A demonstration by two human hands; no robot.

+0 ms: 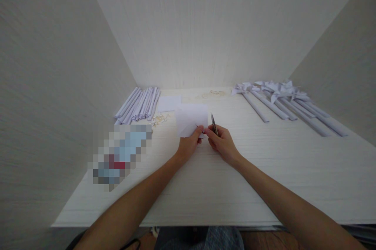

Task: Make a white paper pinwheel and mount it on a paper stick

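A white square sheet of paper (191, 116) is held at its lower right corner by my left hand (190, 143), thumb on top. A dark slit or line shows in the paper near that thumb. In my right hand (221, 142) is a pair of scissors (214, 122), its metal blades pointing away from me and clear of the paper. The handles are hidden in my palm. My right thumb and index fingertips meet at the paper's right corner, close to my left thumb; whether they pinch it I cannot tell.
White paper rolls (141, 103) lie bunched at the back left beside a flat paper stack (169, 103). Paper pinwheels on rolled sticks (277, 95) lie at the back right. Small scraps (161, 119) are scattered on the table (205, 191). A blurred-out item (126, 154) lies left. Walls enclose three sides.
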